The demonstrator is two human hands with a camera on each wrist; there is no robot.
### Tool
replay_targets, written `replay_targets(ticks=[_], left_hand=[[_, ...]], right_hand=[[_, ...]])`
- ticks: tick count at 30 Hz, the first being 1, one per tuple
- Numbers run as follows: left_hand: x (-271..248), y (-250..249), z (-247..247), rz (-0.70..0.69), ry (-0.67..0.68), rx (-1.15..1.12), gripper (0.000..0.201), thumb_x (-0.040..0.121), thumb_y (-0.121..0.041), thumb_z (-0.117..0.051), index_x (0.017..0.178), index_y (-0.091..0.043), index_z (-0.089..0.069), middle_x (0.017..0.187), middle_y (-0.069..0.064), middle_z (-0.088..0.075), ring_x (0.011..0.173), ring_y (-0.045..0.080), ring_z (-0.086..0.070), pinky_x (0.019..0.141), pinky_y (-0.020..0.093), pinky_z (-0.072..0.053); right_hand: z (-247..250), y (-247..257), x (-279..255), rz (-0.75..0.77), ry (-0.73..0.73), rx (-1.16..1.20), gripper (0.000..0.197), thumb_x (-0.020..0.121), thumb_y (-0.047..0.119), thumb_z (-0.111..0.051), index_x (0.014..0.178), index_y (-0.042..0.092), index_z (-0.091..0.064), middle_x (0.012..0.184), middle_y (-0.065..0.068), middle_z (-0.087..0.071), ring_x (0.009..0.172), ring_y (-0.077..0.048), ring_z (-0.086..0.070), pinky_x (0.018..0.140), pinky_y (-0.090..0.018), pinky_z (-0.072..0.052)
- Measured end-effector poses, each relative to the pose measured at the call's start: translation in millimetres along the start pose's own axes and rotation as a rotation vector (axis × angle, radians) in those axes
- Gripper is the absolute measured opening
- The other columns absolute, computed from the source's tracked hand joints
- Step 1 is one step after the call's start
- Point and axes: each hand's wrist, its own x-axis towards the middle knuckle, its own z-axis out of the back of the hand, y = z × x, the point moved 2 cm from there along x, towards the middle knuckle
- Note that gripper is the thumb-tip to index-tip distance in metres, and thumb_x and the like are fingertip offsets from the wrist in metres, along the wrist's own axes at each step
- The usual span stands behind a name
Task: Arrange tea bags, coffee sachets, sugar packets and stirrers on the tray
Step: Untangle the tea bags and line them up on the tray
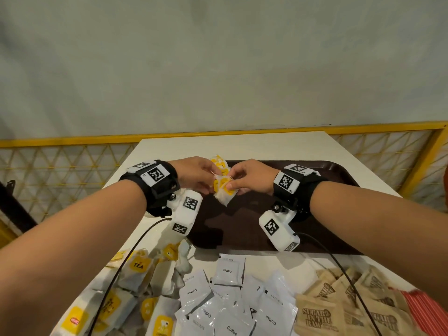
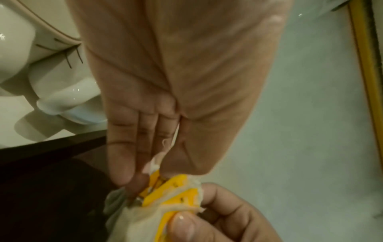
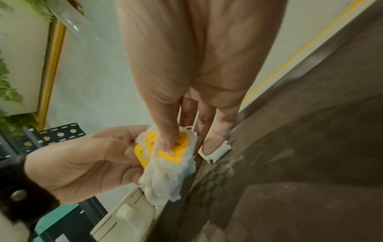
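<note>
the tea bags (image 1: pixel 224 187) are a small bunch of thin white gauzy pouches with bright yellow paper tags and loose white strings, crumpled against each other. the bunch is held in the air above the far left part of the dark brown tray (image 1: pixel 334 190), between both hands; a few more yellow-tagged bags (image 1: pixel 218 162) stick up behind the fingers.

the left hand (image 1: pixel 194 174) has its fingers nearly straight and closed together with the thumb, pinching the bunch at its tagged end; the left wrist view shows a string running up between thumb and fingers. the right hand (image 1: pixel 249 178) pinches the same bunch from the other side, thumb pressed on a yellow tag and fingers behind it.

the tray lies on a white table (image 1: pixel 242 146), its bare surface open under and to the right of the hands. its near edge is just ahead of 3 heaps on the table: more tea bags (image 1: pixel 143 275) at the near left, white coffee sachets (image 1: pixel 228 299) in the middle, brown sugar packets (image 1: pixel 344 309) at the near right. red-striped stirrers (image 1: pixel 421 309) lie at the right edge, only partly in view. a yellow rail (image 1: pixel 72 139) runs behind the table.
</note>
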Motion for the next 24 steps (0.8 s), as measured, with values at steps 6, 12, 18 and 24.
replay_targets(ticks=[6, 12, 18, 24], left_hand=[[4, 7, 9, -0.062, -0.196, 0.295, 0.006, 0.090, -0.012, -0.062, 0.095, -0.012, -0.065, 0.075, 0.003, -0.067, 0.063, 0.009, -0.062, 0.057, 0.018, -0.053], [16, 17, 10, -0.004, -0.306, 0.367, 0.011, 0.089, -0.023, -0.065, 0.092, -0.012, -0.069, 0.076, 0.002, -0.065, 0.072, 0.015, -0.060, 0.071, 0.031, -0.055], [25, 14, 8, 0.039, -0.328, 0.321, 0.007, 0.089, -0.012, -0.064, 0.082, -0.013, -0.065, 0.061, 0.003, -0.061, 0.053, 0.012, -0.055, 0.053, 0.025, -0.049], [23, 15, 6, 0.078, -0.372, 0.270, 0.008, 0.093, -0.011, -0.058, 0.091, -0.012, -0.066, 0.059, 0.004, -0.056, 0.045, 0.012, -0.049, 0.043, 0.020, -0.044]], right_hand=[[2, 1, 4, -0.029, -0.033, -0.087, 0.019, 0.088, 0.014, -0.067, 0.105, 0.007, -0.065, 0.108, -0.011, -0.063, 0.097, -0.022, -0.064, 0.084, -0.036, -0.057], [13, -2, 8, 0.094, -0.188, -0.283, 0.023, 0.085, 0.018, -0.071, 0.102, 0.004, -0.070, 0.101, -0.003, -0.065, 0.091, -0.019, -0.061, 0.077, -0.028, -0.051], [-2, 3, 15, 0.000, -0.006, -0.151, 0.015, 0.088, 0.016, -0.068, 0.100, 0.008, -0.067, 0.087, -0.003, -0.063, 0.079, -0.011, -0.056, 0.063, -0.021, -0.049], [-19, -17, 28, -0.099, 0.046, -0.150, 0.005, 0.089, 0.016, -0.065, 0.085, 0.017, -0.062, 0.091, -0.004, -0.058, 0.087, -0.017, -0.059, 0.074, -0.033, -0.057]])
